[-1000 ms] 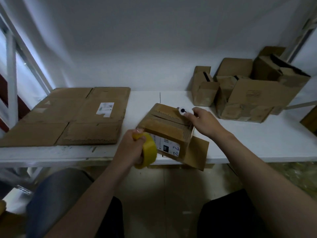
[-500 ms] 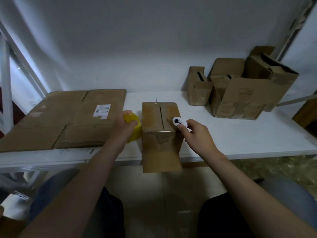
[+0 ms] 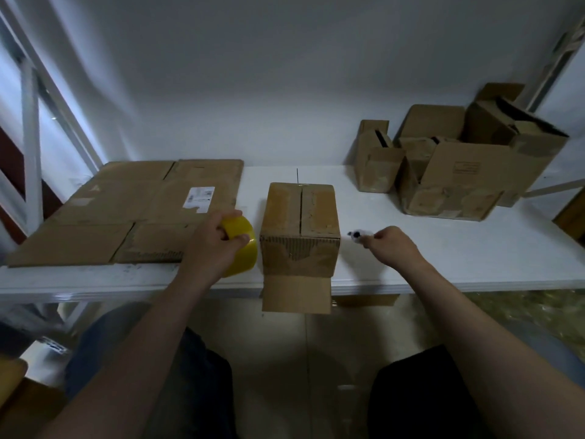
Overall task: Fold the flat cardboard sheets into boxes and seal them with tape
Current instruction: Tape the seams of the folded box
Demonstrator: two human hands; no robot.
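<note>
Head view from my station: flat cardboard sheets [image 3: 126,210] lie over the left end of the white table [image 3: 443,255], reaching its front edge. At their right side the left hand [image 3: 215,245] grips a yellow tape roll [image 3: 242,251], fingers curled round its rim, just beside the box [image 3: 300,223]. That box stands at the middle of the front edge, its top flaps closed and one flap hanging over the edge. Right of it, apart from the cardboard, the right hand [image 3: 392,248] holds a small white-and-black tool [image 3: 356,234] in curled fingers; I cannot tell what it is. Folded boxes [image 3: 459,172] crowd the back right corner.
</note>
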